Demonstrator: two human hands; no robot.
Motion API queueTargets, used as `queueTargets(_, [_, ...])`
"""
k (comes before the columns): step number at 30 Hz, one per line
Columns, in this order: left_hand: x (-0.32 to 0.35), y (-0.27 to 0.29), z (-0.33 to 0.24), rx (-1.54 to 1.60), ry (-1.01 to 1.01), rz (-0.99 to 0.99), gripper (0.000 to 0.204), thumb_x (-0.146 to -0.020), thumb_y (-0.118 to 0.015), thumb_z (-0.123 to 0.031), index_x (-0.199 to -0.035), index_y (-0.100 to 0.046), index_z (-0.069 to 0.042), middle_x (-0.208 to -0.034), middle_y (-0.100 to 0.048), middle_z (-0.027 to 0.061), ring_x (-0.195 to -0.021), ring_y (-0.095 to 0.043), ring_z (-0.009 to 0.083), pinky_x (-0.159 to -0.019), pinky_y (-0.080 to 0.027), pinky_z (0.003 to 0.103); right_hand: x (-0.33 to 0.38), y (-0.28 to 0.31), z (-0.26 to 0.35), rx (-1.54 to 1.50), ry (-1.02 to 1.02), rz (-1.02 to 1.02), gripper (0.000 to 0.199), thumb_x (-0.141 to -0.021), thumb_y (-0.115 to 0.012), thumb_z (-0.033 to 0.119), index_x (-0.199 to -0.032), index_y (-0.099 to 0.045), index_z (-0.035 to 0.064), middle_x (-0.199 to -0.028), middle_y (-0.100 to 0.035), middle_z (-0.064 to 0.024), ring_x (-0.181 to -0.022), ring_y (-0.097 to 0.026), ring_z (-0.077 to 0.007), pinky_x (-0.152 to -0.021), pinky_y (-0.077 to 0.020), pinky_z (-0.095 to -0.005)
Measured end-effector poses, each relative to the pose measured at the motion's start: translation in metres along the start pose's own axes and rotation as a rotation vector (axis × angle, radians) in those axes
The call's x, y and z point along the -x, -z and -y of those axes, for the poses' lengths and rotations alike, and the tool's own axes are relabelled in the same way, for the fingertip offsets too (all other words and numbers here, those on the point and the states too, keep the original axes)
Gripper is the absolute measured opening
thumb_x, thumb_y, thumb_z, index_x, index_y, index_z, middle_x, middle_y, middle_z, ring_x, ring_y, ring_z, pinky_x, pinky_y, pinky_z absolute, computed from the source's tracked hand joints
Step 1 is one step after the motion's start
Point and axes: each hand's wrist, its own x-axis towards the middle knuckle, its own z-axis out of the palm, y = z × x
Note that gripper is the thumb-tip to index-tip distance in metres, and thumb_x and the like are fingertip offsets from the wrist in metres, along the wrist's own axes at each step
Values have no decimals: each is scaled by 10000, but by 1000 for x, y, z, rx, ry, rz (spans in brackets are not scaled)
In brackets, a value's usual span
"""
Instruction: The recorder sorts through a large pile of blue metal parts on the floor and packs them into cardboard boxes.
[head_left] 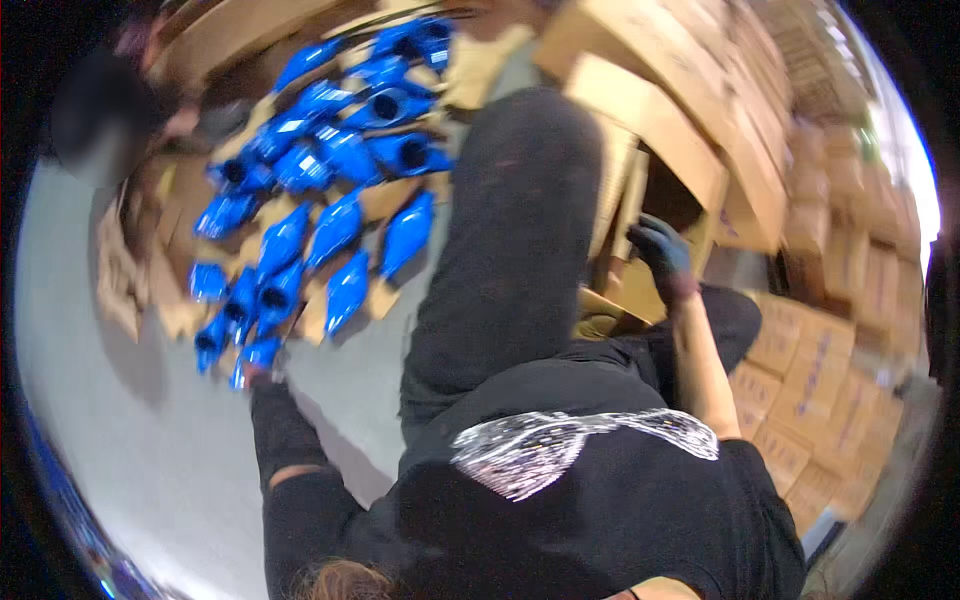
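A heap of glossy blue hollow plastic pieces (330, 180) lies on scraps of cardboard on the grey floor, upper left. My left arm in a black sleeve reaches to the heap's near end. My left hand (256, 374) is mostly hidden among the lowest blue pieces, so its grip is unclear. My right hand (662, 256), in a dark glove, is at the mouth of an open cardboard box (660, 130), its fingers against an upright cardboard flap (622, 200). My raised knee in black trousers (520, 220) sits between the two hands.
Stacked brown cartons (820, 350) fill the right side and the top right. Another person (110, 110), blurred, is at the far left top beside the heap. Grey floor (130, 420) spreads at the left. My black shirt with a silver print (580, 450) fills the bottom.
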Motion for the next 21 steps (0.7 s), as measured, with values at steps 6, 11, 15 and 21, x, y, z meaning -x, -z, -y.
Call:
queueTargets(6, [76,-49,-51,686,153,2,333,-786,-583,-286,-1054,-596,-89,-996,-592,94,-916,-593,242,-844,-463,366,25,89,-82,-134,-303,-595,406,-805,-625,185,-1173,-565,24,-1113,-604,-100,-998,-555,-172,-871,-424,-293])
queueTargets(11, [88,-40,-130,1242,461,-144,312,-844,-549,-255,-1108,-555,-87,-1033,-550,77,-940,-568,244,-862,-461,359,49,106,-158,-54,-793,-656,566,-730,-710,262,-1196,-523,2,-1118,-586,-147,-964,-572,-242,-806,-470,-371])
queueTargets(15, [83,-13,-226,1211,157,18,211,-891,-502,-262,-1004,-544,-89,-842,-545,43,-765,-565,176,-662,-463,303,87,74,-219,-365,-949,-404,371,-739,-694,216,-1047,-587,39,-836,-625,-135,-657,-589,-251,-584,-488,-400])
queueTargets(21, [71,36,-323,1481,-87,376,210,-887,-501,-223,-995,-546,-49,-801,-551,51,-659,-578,145,-531,-453,217,107,53,-217,-182,-732,-312,168,-683,-691,165,-771,-630,36,-694,-602,-53,-619,-562,-177,-555,-465,-337])
